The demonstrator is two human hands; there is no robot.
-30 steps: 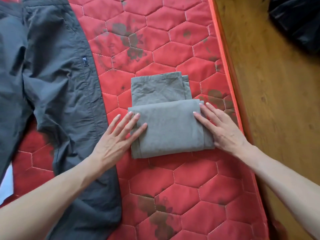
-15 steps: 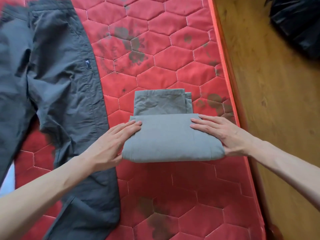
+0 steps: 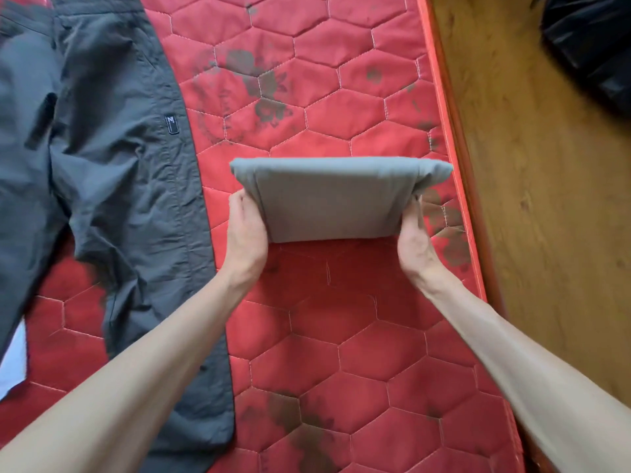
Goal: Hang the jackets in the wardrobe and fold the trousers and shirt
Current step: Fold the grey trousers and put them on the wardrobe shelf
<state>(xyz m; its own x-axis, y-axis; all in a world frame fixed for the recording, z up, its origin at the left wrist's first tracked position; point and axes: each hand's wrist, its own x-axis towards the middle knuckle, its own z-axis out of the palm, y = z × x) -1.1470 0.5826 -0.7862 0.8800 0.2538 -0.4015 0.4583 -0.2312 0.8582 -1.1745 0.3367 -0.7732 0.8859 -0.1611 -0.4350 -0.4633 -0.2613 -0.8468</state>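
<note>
Head view, looking down on a red quilted mattress (image 3: 341, 353), stitched in hexagons and blotched with dark flower-like stains, bordered along its right side by an orange edge. Beyond that edge, a wooden floor (image 3: 546, 233), with a black bag (image 3: 590, 46) partly in frame at the upper right corner. Spread flat over the left part of the mattress, dark grey trousers (image 3: 102, 165), unfolded, wrinkled, with a small black label near the right seam. Lifted clear of the mattress near its right side, a folded grey garment (image 3: 327, 196), compact and rectangular, thick rolled fold at the far edge, near edge raised and throwing a shadow on the red quilting below. Cannot tell from the fold whether shirt or trousers. Just right of the dark trousers but apart from them. Gripping the bundle's left side, the left hand (image 3: 247, 230), thumb on top at the edge, fingers curled underneath out of sight. Gripping the right side likewise, the right hand (image 3: 413, 237), thumb along the edge, fingers tucked under the cloth. Both bare forearms reaching in from the bottom of the frame.
</note>
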